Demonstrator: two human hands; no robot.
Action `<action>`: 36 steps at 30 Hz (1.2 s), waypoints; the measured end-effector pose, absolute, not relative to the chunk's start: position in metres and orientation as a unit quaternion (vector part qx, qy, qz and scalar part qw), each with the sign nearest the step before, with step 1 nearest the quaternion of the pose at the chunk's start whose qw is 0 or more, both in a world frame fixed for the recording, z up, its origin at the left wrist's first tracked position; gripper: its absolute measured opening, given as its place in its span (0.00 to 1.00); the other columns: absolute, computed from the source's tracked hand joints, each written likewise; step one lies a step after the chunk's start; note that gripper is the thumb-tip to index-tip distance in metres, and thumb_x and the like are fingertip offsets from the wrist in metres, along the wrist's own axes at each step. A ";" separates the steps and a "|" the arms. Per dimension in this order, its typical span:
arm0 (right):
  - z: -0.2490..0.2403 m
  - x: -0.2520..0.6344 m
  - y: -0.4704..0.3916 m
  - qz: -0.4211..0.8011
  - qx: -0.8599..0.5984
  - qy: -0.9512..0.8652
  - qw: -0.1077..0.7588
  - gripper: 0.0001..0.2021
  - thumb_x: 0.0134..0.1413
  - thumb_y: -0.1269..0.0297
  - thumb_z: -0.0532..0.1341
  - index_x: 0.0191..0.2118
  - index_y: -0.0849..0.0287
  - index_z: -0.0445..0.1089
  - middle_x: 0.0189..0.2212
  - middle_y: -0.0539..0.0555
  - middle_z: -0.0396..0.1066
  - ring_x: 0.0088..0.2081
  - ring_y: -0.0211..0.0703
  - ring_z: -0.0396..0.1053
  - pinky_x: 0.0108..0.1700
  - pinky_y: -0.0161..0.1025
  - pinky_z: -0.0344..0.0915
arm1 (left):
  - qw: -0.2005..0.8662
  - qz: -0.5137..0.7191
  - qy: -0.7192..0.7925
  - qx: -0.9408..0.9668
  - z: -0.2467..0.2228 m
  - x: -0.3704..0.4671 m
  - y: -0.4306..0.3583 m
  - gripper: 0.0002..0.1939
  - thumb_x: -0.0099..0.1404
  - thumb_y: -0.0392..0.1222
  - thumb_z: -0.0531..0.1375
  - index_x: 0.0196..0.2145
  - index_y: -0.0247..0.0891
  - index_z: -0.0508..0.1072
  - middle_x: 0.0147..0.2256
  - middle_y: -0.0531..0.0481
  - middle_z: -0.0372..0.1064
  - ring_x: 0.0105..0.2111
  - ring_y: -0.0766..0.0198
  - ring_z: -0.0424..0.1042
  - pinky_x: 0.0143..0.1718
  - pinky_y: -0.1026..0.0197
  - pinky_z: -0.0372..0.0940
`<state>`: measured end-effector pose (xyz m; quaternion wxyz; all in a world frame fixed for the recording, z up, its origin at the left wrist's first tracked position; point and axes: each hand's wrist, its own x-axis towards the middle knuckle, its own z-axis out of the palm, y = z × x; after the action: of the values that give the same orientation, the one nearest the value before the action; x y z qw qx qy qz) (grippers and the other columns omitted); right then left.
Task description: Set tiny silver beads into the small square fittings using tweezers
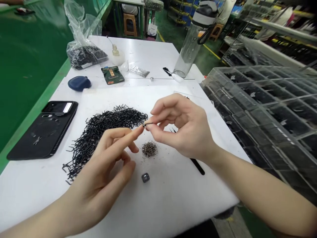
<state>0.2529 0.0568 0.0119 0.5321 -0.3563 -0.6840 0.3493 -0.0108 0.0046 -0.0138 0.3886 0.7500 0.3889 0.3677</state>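
Note:
Between thumb and forefinger of my right hand point(185, 127) is a thin black piece point(149, 123), pinched above the work surface. My left hand point(104, 172) reaches in from the other side, its forefinger tip at the piece's end and its thumb held apart. Left of the hands spreads a large pile of short, bent black pieces point(101, 129). A small heap of tiny brownish metallic parts point(149, 149) lies below the fingertips. Nearer me sits a small dark, square object point(145, 177). Black tweezers point(197, 166) lie partly hidden under my right hand.
A phone on a black mat point(42, 132) lies at the left, beside a dark blue case point(79, 83). Farther back stand a plastic bag of black parts point(85, 54), a green packet point(112, 75) and a clear bottle point(188, 49). Stacked compartment trays point(267, 99) line the right side.

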 end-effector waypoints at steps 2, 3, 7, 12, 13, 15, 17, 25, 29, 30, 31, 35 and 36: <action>0.015 0.262 0.066 0.317 -0.375 -0.686 0.537 0.10 0.65 0.68 0.77 0.48 0.50 0.82 0.40 0.49 0.90 0.42 0.46 0.91 0.45 0.43 0.88 | 0.391 0.366 0.403 0.742 -0.013 -0.011 0.009 0.37 0.89 0.38 0.62 0.84 0.76 0.70 0.62 0.44 0.74 0.54 0.57 0.82 0.48 0.64 0.86; 0.018 0.270 0.073 0.296 -0.389 -0.688 0.536 0.08 0.66 0.66 0.77 0.48 0.50 0.83 0.41 0.50 0.90 0.44 0.48 0.91 0.46 0.45 0.88 | 0.395 0.364 0.410 0.737 -0.012 -0.011 0.010 0.37 0.88 0.38 0.64 0.83 0.77 0.70 0.63 0.45 0.75 0.54 0.57 0.83 0.47 0.65 0.86; 0.036 0.315 0.101 0.181 -0.476 -0.700 0.500 0.03 0.67 0.66 0.77 0.40 0.49 0.88 0.43 0.54 0.91 0.44 0.52 0.88 0.47 0.51 0.87 | 0.399 0.362 0.427 0.726 -0.010 -0.006 0.007 0.32 0.86 0.38 0.67 0.77 0.71 0.78 0.57 0.47 0.78 0.53 0.57 0.80 0.49 0.63 0.83; 0.044 0.353 0.120 0.140 -0.531 -0.727 0.412 0.09 0.59 0.71 0.80 0.35 0.46 0.91 0.34 0.52 0.89 0.38 0.53 0.83 0.51 0.56 0.84 | 0.376 0.369 0.430 0.733 -0.007 0.005 -0.002 0.19 0.87 0.36 0.63 0.61 0.61 0.88 0.49 0.51 0.82 0.46 0.60 0.81 0.48 0.60 0.77; 0.045 0.355 0.120 0.138 -0.535 -0.732 0.399 0.08 0.60 0.71 0.79 0.36 0.46 0.91 0.34 0.52 0.89 0.38 0.53 0.83 0.51 0.56 0.84 | 0.371 0.372 0.426 0.736 -0.007 0.006 -0.002 0.18 0.87 0.36 0.63 0.59 0.60 0.88 0.49 0.51 0.83 0.45 0.59 0.81 0.48 0.59 0.77; 0.052 0.358 0.116 0.136 -0.540 -0.737 0.383 0.08 0.63 0.70 0.77 0.37 0.47 0.92 0.35 0.53 0.90 0.38 0.53 0.83 0.50 0.55 0.83 | 0.370 0.377 0.420 0.738 -0.006 0.007 -0.002 0.17 0.86 0.36 0.64 0.56 0.58 0.89 0.48 0.51 0.85 0.45 0.59 0.82 0.47 0.59 0.76; 0.066 0.360 0.106 0.135 -0.544 -0.739 0.373 0.07 0.67 0.67 0.74 0.41 0.49 0.92 0.39 0.56 0.91 0.39 0.53 0.83 0.46 0.54 0.80 | 0.371 0.375 0.417 0.740 -0.006 0.006 -0.001 0.16 0.85 0.35 0.65 0.55 0.58 0.89 0.46 0.52 0.86 0.44 0.59 0.83 0.45 0.59 0.75; 0.058 0.340 0.041 0.273 -0.530 -0.781 0.187 0.09 0.67 0.55 0.76 0.42 0.49 0.77 0.23 0.45 0.81 0.20 0.46 0.73 0.23 0.45 0.62 | 0.345 0.335 0.369 0.795 -0.003 0.007 -0.002 0.11 0.74 0.37 0.72 0.51 0.49 0.89 0.46 0.48 0.89 0.45 0.54 0.84 0.48 0.55 0.79; 0.023 0.324 0.027 0.285 -0.533 -0.774 0.188 0.12 0.64 0.68 0.71 0.50 0.48 0.73 0.20 0.38 0.67 0.18 0.43 0.60 0.26 0.43 0.51 | 0.331 0.306 0.349 0.822 -0.005 0.006 -0.001 0.09 0.75 0.35 0.71 0.49 0.47 0.86 0.44 0.49 0.90 0.44 0.54 0.84 0.47 0.55 0.79; 0.021 0.322 0.027 0.295 -0.523 -0.774 0.200 0.12 0.64 0.69 0.70 0.50 0.48 0.74 0.20 0.38 0.65 0.19 0.42 0.58 0.26 0.43 0.50 | 0.330 0.299 0.345 0.826 -0.006 0.006 -0.001 0.09 0.76 0.34 0.70 0.49 0.46 0.86 0.43 0.50 0.90 0.44 0.55 0.84 0.46 0.56 0.79; 0.022 0.322 0.028 0.308 -0.509 -0.775 0.213 0.10 0.64 0.68 0.70 0.48 0.48 0.75 0.20 0.39 0.64 0.19 0.42 0.57 0.26 0.43 0.51 | 0.328 0.295 0.342 0.829 -0.006 0.006 0.000 0.09 0.76 0.33 0.70 0.48 0.46 0.85 0.43 0.51 0.90 0.44 0.56 0.84 0.46 0.56 0.79; 0.038 0.321 0.049 0.417 -0.432 -0.737 0.309 0.05 0.76 0.57 0.70 0.49 0.47 0.85 0.24 0.46 0.76 0.25 0.43 0.72 0.25 0.42 0.63 | 0.332 0.290 0.336 0.832 -0.007 0.004 0.001 0.08 0.77 0.32 0.69 0.46 0.46 0.84 0.43 0.54 0.90 0.45 0.59 0.84 0.47 0.59 0.79; 0.039 0.320 0.056 0.458 -0.409 -0.714 0.337 0.11 0.79 0.52 0.68 0.53 0.47 0.87 0.28 0.49 0.82 0.28 0.46 0.79 0.24 0.42 0.66 | 0.334 0.288 0.336 0.832 -0.007 0.004 0.001 0.08 0.77 0.32 0.69 0.46 0.46 0.84 0.43 0.55 0.90 0.45 0.59 0.84 0.48 0.60 0.79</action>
<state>0.3205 0.0559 0.0392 0.3367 -0.4086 -0.7144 0.4576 0.0042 0.0013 -0.0065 0.3339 0.8321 0.3365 0.2880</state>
